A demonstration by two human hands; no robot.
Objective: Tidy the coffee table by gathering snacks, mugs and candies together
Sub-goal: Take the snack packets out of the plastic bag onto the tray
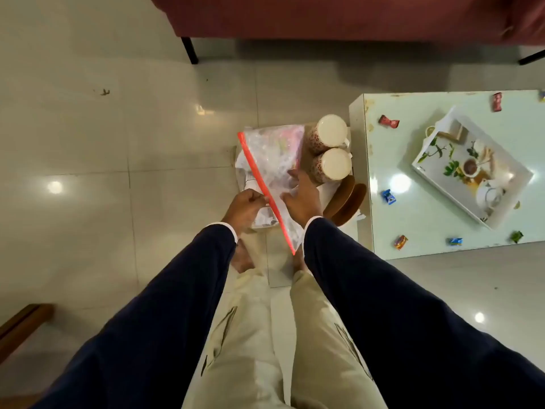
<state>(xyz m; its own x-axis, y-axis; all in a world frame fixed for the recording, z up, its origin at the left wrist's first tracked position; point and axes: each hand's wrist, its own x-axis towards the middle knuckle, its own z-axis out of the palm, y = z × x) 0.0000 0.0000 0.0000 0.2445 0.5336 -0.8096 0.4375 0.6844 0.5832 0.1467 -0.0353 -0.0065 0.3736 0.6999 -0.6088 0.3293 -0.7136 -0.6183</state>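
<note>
A clear zip bag (274,154) with a red seal strip, holding snack packets, lies over a low white stand beside the coffee table (383,160). My left hand (246,209) pinches the red strip near its middle. My right hand (300,199) rests on the bag with fingers spread. Two white mugs with red pattern (328,134) (334,165) lie on their sides just right of the bag. Several wrapped candies, among them a red one (388,121), a blue one (388,197) and an orange one (400,242), are scattered over the table.
A white printed tray (472,169) sits at an angle on the table. Brown wooden coasters (348,199) lean by the stand. A maroon sofa (324,16) runs along the top. A wooden piece (20,323) is at lower left. My feet stand on glossy tile.
</note>
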